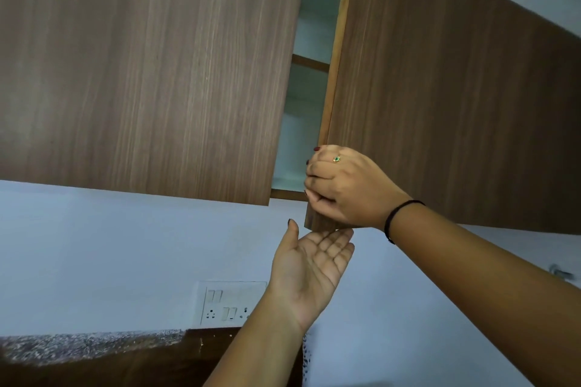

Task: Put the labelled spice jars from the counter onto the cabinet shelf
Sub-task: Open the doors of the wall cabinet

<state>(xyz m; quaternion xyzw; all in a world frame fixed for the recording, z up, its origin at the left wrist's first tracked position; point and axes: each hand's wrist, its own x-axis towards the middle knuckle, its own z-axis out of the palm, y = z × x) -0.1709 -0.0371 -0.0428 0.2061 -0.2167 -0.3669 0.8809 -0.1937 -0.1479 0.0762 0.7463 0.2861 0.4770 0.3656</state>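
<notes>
Upper left: brown wood-grain laminate cabinet door [141, 72], closed. Centre: narrow gap shows a brown wooden shelf edge [309, 63] inside. Below it, left hand [311, 264] lies palm up, fingers relaxed, empty. Right hand [342, 188], nearer the shelf, grips the upright free edge of the ajar right-hand wood-grain door [456, 104]. Spice jars: not in view.

Brown front edge of the cabinet shelf [310, 62], visible in the narrow gap between the left door [141, 72] and right door [440, 97]; speckled stone counter [78, 347] at lower left.
</notes>
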